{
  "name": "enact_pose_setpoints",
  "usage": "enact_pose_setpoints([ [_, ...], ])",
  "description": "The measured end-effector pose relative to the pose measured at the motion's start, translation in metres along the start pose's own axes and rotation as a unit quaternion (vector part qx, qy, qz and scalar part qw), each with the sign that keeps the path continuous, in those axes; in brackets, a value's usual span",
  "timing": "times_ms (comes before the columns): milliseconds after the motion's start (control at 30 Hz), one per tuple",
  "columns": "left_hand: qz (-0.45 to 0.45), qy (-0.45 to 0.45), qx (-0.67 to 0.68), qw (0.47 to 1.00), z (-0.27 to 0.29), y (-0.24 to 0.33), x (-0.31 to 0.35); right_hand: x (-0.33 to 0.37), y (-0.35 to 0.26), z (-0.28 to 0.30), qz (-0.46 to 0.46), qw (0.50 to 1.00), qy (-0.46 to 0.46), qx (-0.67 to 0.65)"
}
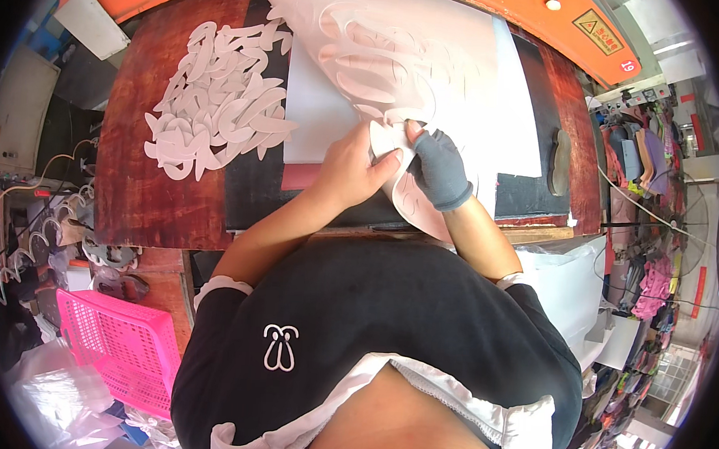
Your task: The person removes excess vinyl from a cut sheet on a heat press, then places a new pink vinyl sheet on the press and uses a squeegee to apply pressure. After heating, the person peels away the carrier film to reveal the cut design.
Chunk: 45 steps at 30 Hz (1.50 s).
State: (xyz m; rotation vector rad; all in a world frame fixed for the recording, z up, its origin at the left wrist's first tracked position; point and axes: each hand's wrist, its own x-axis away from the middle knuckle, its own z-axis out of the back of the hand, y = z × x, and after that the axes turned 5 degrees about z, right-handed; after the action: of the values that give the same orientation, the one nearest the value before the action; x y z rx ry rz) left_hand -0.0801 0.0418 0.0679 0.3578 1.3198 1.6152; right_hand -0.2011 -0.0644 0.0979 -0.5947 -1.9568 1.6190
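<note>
A pale pink sheet (385, 55) with curved shapes cut into it lies across a white sheet (510, 135). My left hand (353, 166) is closed on a small stack of pale cut pieces (386, 142) at the near part of the pink sheet. Beside it, my right hand (440, 170), in a grey glove with bare fingertips, pinches the same pale material with thumb and fingers. Whether its fingers grip the sheet or a loose piece is hard to make out. To the left lies a heap of pale curved cut pieces (228, 96).
The reddish wooden table (142, 189) carries a black board (251, 194). A dark curved block (558, 162) sits at its right. An orange machine beam (581, 25) spans the far edge. A pink plastic basket (117, 342) stands low at left; hanging materials (643, 158) line the right.
</note>
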Motion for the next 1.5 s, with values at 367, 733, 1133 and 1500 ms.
enact_pose_setpoints([
  [367,0.044,0.061,0.138,0.988,0.012,-0.008,-0.008,-0.010,-0.003,0.000,0.107,0.991,0.020,0.079],
  [733,-0.143,0.135,0.112,0.974,0.028,-0.004,0.016,-0.033,-0.027,0.019,0.104,0.983,0.149,0.037],
  [1133,0.029,-0.124,0.001,0.992,-0.020,-0.040,0.001,-0.076,-0.057,0.051,0.068,0.985,0.061,-0.149],
  [1500,-0.028,-0.089,0.047,0.995,-0.058,-0.023,-0.012,-0.079,-0.057,0.064,0.071,0.979,0.063,-0.183],
])
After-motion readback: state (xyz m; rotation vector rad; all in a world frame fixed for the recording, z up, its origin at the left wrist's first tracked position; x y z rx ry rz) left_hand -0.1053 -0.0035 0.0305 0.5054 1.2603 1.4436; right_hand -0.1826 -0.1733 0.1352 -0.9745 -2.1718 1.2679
